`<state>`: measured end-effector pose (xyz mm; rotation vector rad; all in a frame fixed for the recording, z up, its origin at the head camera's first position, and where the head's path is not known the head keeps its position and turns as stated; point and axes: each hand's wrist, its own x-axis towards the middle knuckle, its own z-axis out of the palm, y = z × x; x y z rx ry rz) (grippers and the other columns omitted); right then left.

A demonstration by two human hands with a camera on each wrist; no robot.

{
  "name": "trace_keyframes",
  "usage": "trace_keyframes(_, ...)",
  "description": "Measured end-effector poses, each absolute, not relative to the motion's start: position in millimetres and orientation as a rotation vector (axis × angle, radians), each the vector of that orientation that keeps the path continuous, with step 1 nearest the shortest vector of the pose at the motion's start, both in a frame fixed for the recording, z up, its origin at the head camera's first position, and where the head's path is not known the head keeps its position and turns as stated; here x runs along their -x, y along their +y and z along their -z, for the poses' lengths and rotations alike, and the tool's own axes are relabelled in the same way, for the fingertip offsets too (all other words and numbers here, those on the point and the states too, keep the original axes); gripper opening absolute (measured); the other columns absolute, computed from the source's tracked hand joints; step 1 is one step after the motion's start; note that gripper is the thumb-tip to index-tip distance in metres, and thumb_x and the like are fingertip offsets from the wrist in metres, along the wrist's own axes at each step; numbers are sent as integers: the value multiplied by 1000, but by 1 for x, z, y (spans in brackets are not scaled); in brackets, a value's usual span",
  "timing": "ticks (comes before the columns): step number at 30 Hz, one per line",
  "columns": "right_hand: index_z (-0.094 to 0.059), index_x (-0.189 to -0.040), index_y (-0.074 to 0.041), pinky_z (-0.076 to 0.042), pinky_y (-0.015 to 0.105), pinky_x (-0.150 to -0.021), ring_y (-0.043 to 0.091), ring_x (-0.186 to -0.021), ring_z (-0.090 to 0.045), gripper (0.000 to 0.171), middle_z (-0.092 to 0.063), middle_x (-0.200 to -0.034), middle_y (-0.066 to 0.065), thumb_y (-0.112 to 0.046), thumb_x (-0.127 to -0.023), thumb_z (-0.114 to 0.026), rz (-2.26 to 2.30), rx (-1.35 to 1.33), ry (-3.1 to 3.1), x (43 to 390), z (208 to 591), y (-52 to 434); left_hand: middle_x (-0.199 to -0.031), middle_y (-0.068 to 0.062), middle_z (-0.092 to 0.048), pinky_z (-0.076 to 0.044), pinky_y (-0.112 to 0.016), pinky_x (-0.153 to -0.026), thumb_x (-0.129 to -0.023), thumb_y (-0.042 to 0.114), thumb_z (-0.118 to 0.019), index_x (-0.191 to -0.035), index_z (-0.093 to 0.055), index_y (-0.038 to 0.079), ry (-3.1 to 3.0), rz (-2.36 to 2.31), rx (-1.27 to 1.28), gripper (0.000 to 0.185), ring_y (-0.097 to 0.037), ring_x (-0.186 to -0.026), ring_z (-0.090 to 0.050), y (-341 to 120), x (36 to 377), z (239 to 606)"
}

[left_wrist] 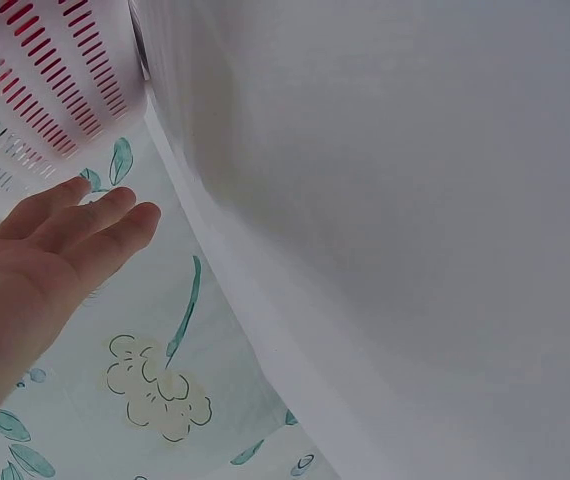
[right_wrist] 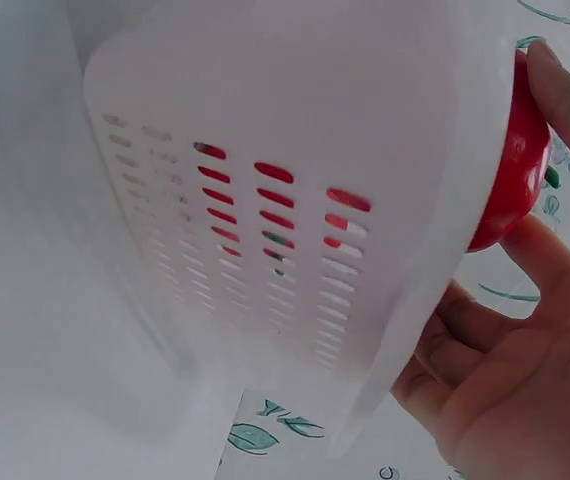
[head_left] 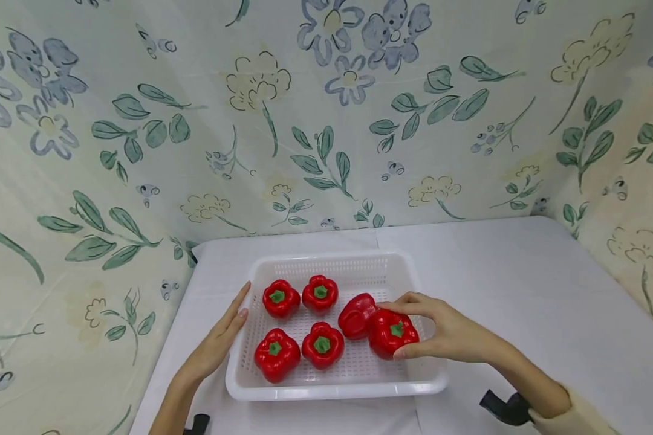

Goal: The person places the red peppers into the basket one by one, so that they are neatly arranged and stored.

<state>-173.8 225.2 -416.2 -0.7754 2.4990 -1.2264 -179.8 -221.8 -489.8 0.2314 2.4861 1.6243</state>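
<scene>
A white perforated plastic basket (head_left: 326, 393) holds several red bell peppers with green stems. My right hand (head_left: 441, 329) grips one bell pepper (head_left: 386, 338) at the basket's right side, thumb at the front and fingers behind. That pepper (right_wrist: 517, 165) shows above the rim in the right wrist view. Against it lies a tipped pepper (head_left: 355, 315), its underside showing. Upright peppers stand to the left, among them a front-left one (head_left: 276, 355) and a back-left one (head_left: 281, 299). My left hand (head_left: 217, 344) rests with straight fingers along the basket's left side.
The basket stands on a table with a white cloth (head_left: 500, 272). Behind and beside the table hangs a floral curtain (head_left: 326, 151). Black straps (head_left: 506, 408) sit at the wrists.
</scene>
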Motion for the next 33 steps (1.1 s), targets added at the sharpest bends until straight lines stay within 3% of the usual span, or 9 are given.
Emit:
trace_keyframes(6,-62,-146,-23,-66,42,-87,24,-117,-63,72,-65,-127,4,-39,-81,-88,1161,837,2445,173,420,215,-176,-6,-13,-66,-46,-81,-111,38,-40,-165,-16,44,2487,-1623,-240,59,-53,-154,-26,-221,179,489)
trace_keyframes(18,-61,-146,-27,-64,51,-88,25,-121,-60,78,-64,-133,5,-54,-78,-86,871,818,2627,175,432,196,-176,-6,-12,-66,-46,-81,-111,36,-41,-164,-17,45,2470,-1642,-269,60,-53,-154,-26,-221,178,487)
trace_keyframes(33,-62,-146,-18,-63,45,-91,21,-117,-63,79,-67,-131,6,-55,-79,-84,753,899,2693,176,437,185,-176,-6,-13,-66,-44,-79,-111,36,-41,-164,-17,46,2465,-1649,-272,59,-55,-152,-29,-221,178,488)
